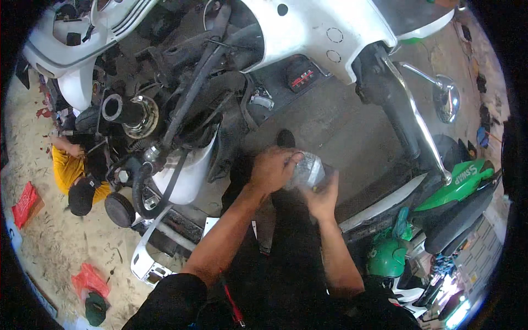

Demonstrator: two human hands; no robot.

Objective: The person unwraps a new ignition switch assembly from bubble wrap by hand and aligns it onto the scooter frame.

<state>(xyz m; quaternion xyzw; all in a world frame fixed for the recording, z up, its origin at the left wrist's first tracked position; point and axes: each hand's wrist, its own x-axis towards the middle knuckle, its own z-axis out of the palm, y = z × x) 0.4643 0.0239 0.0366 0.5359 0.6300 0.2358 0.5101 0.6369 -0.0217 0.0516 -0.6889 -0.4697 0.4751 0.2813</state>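
Note:
A shiny silver-grey boxy piece (309, 168) is held between my two hands in front of my body. Its kind is hard to make out, as motion smears it. My left hand (275, 169) grips its upper left side with bent fingers. At its lower right edge, my right hand (322, 197) clasps it, with the fingertips blurred. Just ahead of my hands stands a partly dismantled scooter, with a white body panel (308, 27) and dark bare frame tubes (195, 82). A white curved panel (187, 176) lies left of my left forearm.
A chrome mirror (446, 99) and black handlebar grip (393, 124) jut out at the right. Beyond them are a green scooter panel (456, 184) and a green helmet (386, 257). A person in a yellow shirt (69, 168) crouches at left, near red bags (91, 279).

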